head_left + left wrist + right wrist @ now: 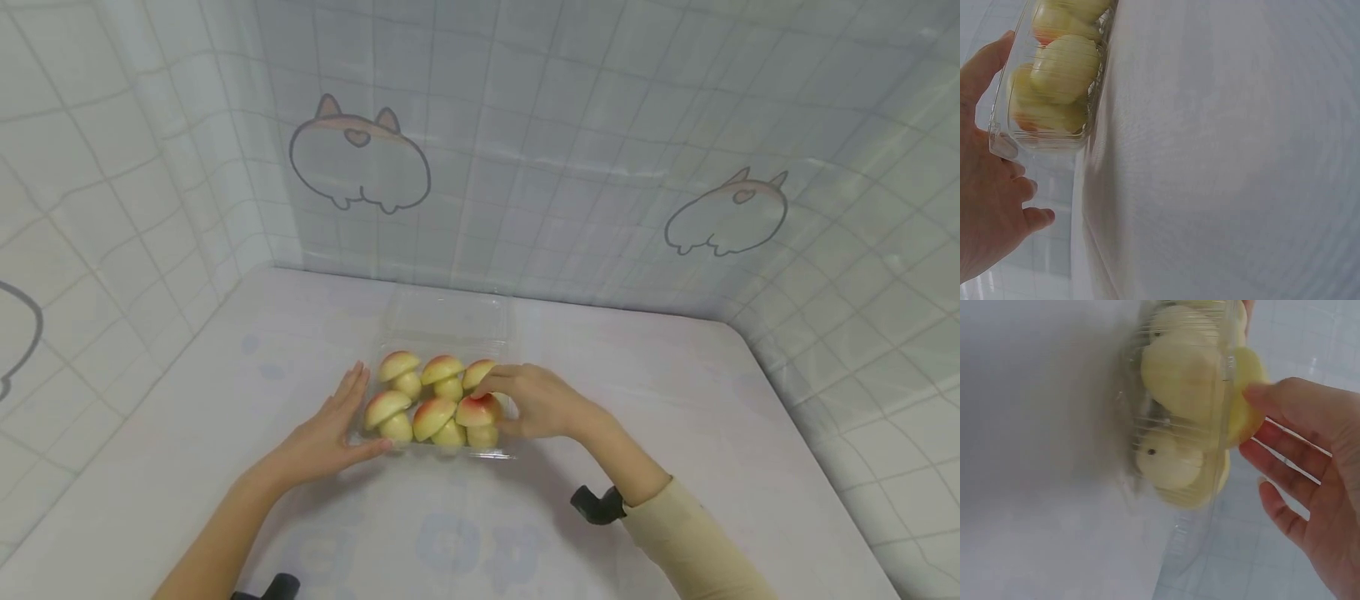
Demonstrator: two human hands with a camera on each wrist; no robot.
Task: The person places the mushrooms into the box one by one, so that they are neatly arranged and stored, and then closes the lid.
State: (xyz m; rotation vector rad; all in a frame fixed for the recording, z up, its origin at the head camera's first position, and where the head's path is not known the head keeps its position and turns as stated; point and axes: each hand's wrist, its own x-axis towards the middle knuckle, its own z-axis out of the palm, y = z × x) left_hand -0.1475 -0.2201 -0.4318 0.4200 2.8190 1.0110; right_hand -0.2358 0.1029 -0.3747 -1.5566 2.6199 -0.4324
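A clear plastic clamshell box (501, 456) holds several yellow mushroom-shaped pieces with red-tinged caps, set in two rows. My right hand (546, 402) reaches over the box's right side and pinches the cap of the near-right mushroom (480, 410). In the right wrist view, the thumb and fingers of that hand (1316, 444) are on the rim of the yellow cap (1246, 400) above the box wall. My left hand (322, 437) steadies the box's left side with extended fingers, its thumb at the near-left corner. Through the box wall in the left wrist view, pale mushroom stems (1066, 69) show.
The box's clear lid (448, 315) lies folded back behind it. A pale cloth (630, 358) covers the table. Behind and at both sides hang white gridded curtains (555, 167) with cartoon animal drawings. Dark wrist-camera mounts (597, 506) sit on the forearms.
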